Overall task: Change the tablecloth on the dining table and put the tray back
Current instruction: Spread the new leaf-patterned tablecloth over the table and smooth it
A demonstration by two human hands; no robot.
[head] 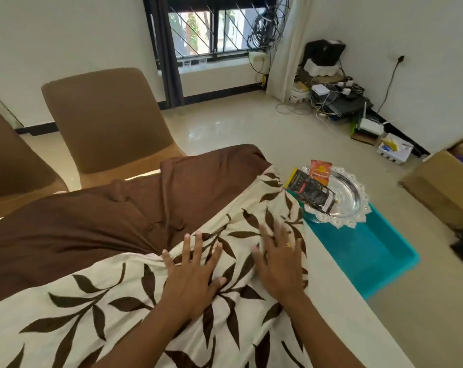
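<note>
Fingers straight and spread, holding nothing, the left hand [190, 272] and right hand [278, 264] press flat on the rumpled cloth [118, 301]. Sweeping outward toward the table [339, 301] edges should flatten the folds. The tray [352, 197] sits on a bin [371, 251] alongside.

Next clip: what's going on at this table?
A person presses the left hand and right hand, fingers spread flat, onto a brown and leaf-print tablecloth. It lies bunched and wrinkled on the table. The silver tray, holding packets, sits off the table on a teal tub beside it, not yet put back.
</note>
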